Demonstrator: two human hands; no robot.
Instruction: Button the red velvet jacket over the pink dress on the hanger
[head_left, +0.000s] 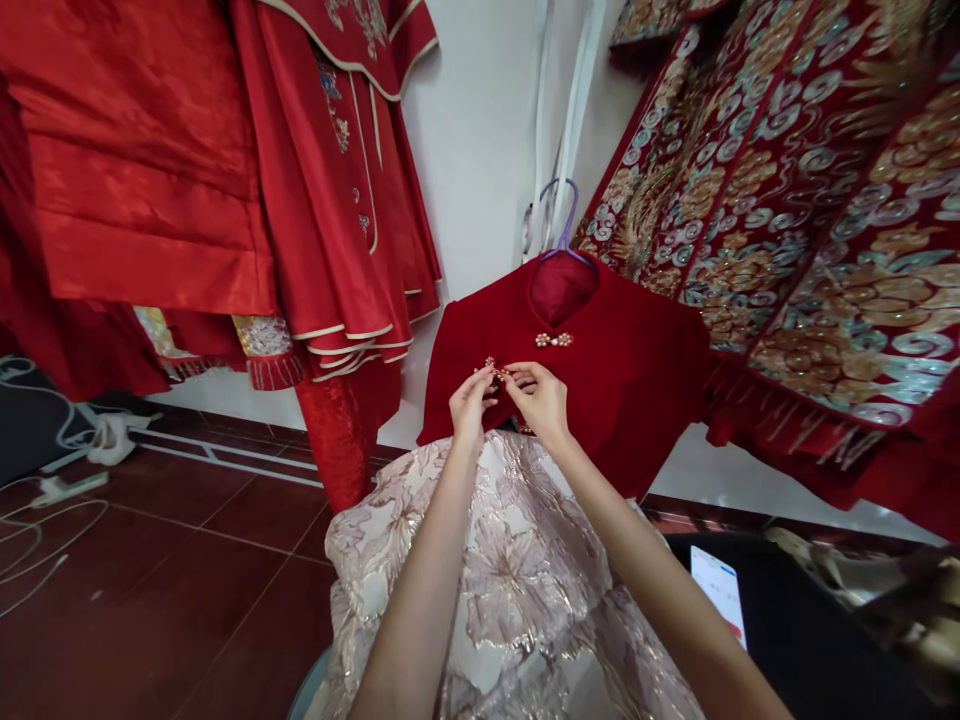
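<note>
A dark red velvet top [622,385] hangs in front of me on a purple hanger [566,215]. Near its neckline sits a fastened floral clasp [553,341] set with pearl-like beads. Lower down, my left hand [471,402] pinches one side of a second beaded clasp [490,363] at the front opening. From the other side, my right hand [541,402] has its thumb and index finger closed on the same clasp. The fingers hide much of it, so whether its halves are joined I cannot tell. Below the hands, a pale pink and gold floral fabric [510,570] covers my lap.
Red garments with cream piping [330,220] hang at left, and a heavily embroidered red gown [810,220] at right. A phone [718,595] lies on a black surface beside me. White cables [56,530] and a metal rack base [217,452] are on the tiled floor.
</note>
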